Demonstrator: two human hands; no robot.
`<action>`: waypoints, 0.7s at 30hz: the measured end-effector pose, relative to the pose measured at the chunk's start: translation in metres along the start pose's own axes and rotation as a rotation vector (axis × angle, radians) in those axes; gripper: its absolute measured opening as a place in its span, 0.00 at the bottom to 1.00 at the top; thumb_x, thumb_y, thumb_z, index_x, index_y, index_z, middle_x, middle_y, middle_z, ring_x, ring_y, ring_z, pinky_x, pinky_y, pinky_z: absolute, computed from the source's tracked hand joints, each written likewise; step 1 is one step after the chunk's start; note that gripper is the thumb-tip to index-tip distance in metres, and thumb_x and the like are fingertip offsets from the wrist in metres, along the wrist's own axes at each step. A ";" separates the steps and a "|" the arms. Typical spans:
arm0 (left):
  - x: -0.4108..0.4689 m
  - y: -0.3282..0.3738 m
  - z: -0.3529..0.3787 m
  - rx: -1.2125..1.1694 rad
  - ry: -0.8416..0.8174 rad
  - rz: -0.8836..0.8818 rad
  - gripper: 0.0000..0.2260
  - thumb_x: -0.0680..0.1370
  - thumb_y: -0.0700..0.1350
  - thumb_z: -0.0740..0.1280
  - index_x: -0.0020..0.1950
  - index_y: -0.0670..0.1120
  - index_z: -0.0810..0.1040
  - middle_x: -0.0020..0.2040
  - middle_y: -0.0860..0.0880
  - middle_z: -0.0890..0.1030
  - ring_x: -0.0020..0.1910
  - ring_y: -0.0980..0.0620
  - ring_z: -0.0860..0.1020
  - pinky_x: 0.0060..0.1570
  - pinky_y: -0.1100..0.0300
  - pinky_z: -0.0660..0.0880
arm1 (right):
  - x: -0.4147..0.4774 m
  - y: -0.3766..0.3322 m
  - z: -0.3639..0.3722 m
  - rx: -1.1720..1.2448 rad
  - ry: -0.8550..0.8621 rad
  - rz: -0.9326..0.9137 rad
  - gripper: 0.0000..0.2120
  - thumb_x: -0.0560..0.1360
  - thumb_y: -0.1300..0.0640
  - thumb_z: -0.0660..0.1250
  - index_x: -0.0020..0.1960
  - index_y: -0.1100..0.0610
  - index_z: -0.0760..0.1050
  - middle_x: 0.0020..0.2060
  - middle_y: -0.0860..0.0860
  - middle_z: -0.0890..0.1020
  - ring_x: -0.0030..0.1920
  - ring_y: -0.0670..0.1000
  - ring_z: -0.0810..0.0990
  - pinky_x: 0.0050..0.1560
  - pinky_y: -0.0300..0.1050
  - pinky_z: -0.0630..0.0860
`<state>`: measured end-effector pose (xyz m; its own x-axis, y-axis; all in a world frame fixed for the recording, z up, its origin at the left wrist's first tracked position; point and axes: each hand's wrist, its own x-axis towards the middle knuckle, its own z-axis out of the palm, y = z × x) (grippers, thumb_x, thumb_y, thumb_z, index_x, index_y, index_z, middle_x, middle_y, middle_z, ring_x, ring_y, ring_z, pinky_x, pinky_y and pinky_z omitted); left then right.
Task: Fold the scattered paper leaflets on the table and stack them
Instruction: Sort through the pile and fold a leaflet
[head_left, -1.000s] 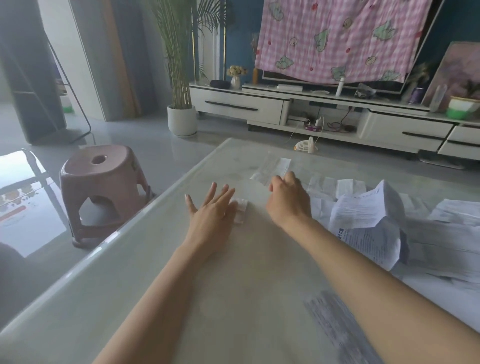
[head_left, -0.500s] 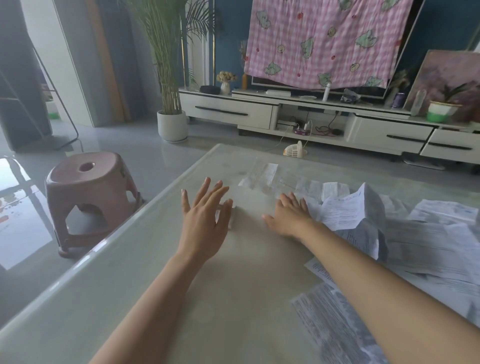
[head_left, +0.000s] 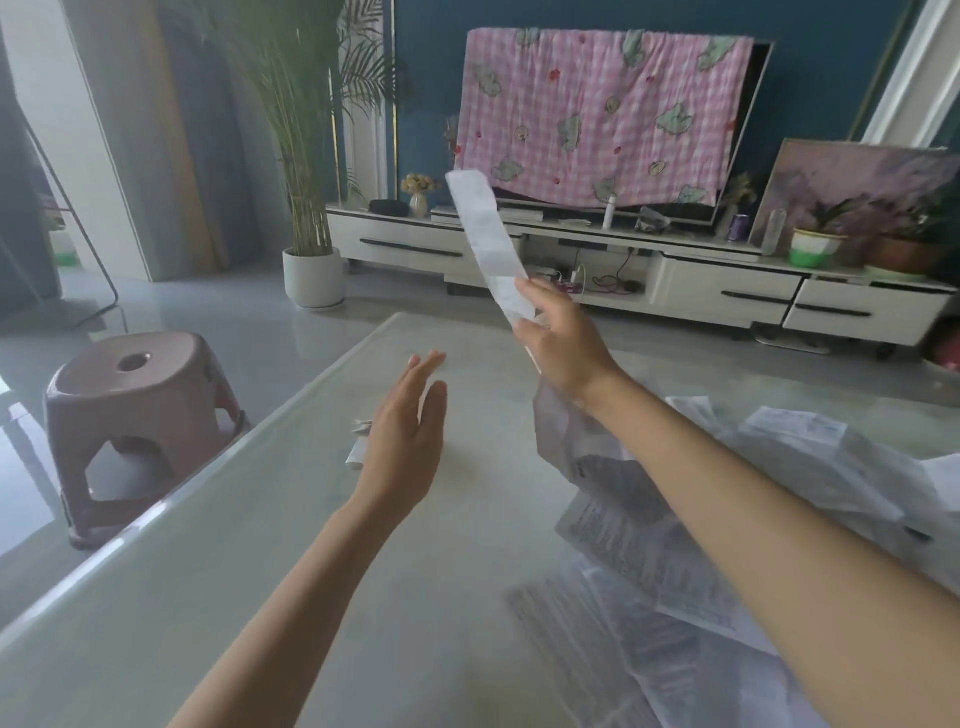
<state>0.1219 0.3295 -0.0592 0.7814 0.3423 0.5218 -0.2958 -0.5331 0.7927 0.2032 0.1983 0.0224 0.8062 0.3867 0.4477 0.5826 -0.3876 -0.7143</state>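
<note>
Pinching a long narrow leaflet (head_left: 488, 244) near its lower end, the right hand (head_left: 563, 343) is holding it up in the air above the far side of the table (head_left: 270, 561); thumb and fingers are closing on the strip, which is rising from the hand toward 11 o'clock, tilted and creased across in several places, its top end showing against the pink cloth (head_left: 602, 114) that is hanging at 12 o'clock. The left hand (head_left: 408, 441) is hovering over the table at about 8 o'clock from the right hand, palm turned inward, fingers straight and together, gripping nothing. Just at its 9 o'clock side, a small folded stack (head_left: 359, 447) is lying on the tabletop, partly hidden behind the hand, so how many pieces it holds cannot be told. The pile (head_left: 675, 545) of unfolded leaflets is lying spread over the table from 3 o'clock down to 5 o'clock, under and beside the right forearm, sheets overlapping and some crumpled upward. A pink stool (head_left: 135, 410) is standing on the floor at 9 o'clock, just beside the table's left edge. A potted plant (head_left: 311, 208) is standing at 11 o'clock next to a white cabinet (head_left: 675, 270) that is running along the far wall
</note>
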 end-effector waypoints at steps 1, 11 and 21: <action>0.001 0.008 0.001 -0.044 -0.009 -0.021 0.16 0.82 0.44 0.56 0.70 0.48 0.68 0.71 0.51 0.67 0.73 0.56 0.61 0.66 0.66 0.57 | -0.001 -0.010 -0.011 0.118 0.016 0.022 0.23 0.78 0.65 0.58 0.72 0.60 0.63 0.72 0.50 0.65 0.73 0.47 0.61 0.65 0.28 0.54; -0.003 0.084 0.021 -0.205 -0.148 -0.034 0.25 0.78 0.52 0.63 0.74 0.52 0.61 0.71 0.55 0.65 0.68 0.61 0.62 0.63 0.65 0.58 | -0.019 -0.073 -0.118 0.914 0.135 0.000 0.13 0.79 0.65 0.54 0.57 0.56 0.74 0.49 0.48 0.81 0.50 0.47 0.79 0.62 0.51 0.73; 0.003 0.198 0.071 0.184 -0.009 0.142 0.23 0.78 0.45 0.63 0.72 0.49 0.62 0.72 0.46 0.67 0.69 0.44 0.66 0.67 0.44 0.63 | -0.076 -0.085 -0.205 1.166 0.127 0.010 0.08 0.80 0.63 0.54 0.52 0.60 0.72 0.44 0.55 0.81 0.50 0.56 0.81 0.50 0.53 0.81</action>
<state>0.1048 0.1701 0.0775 0.7440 0.2475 0.6206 -0.2983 -0.7080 0.6401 0.1132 0.0308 0.1592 0.8532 0.2760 0.4425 0.1826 0.6367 -0.7492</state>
